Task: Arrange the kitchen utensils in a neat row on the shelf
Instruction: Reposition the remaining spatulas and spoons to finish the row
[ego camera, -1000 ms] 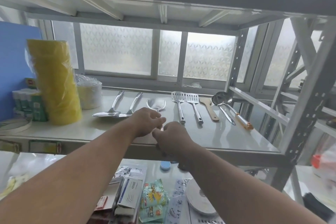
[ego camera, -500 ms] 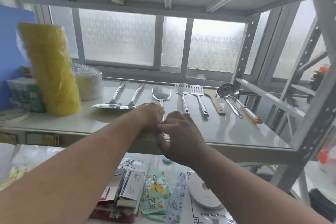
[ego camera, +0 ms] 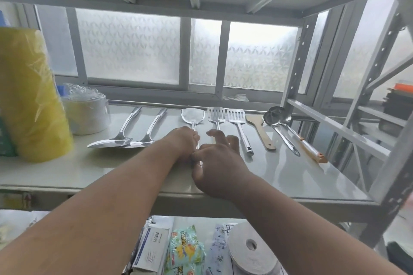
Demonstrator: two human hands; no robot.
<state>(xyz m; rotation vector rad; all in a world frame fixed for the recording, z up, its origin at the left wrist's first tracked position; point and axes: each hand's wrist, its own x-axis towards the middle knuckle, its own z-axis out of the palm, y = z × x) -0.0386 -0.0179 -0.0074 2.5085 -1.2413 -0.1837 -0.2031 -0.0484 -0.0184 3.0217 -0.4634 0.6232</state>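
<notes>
Several utensils lie side by side on the white shelf [ego camera: 290, 176]. From the left: two steel spoons [ego camera: 125, 131] with bowls toward me, a solid steel turner [ego camera: 192, 116], two slotted turners [ego camera: 236, 116], a wooden spatula [ego camera: 260, 131], and two ladles [ego camera: 277, 116]. My left hand [ego camera: 182, 143] grips the solid turner's handle. My right hand [ego camera: 216, 163] sits beside it, thumb touching the handle's end and fingers stretched forward. Those fingers hide the first slotted turner's handle.
A yellow wrapped roll [ego camera: 29, 96] and a white tape roll [ego camera: 87, 116] stand at the shelf's left. A grey upright post [ego camera: 400, 163] is at the front right. Packets and a white tape roll [ego camera: 250, 250] lie on the shelf below.
The solid turner has slid back toward the window, so its head now lines up with the slotted turners. My right hand's fingers have uncurled and stretched forward. The view has drawn closer.
</notes>
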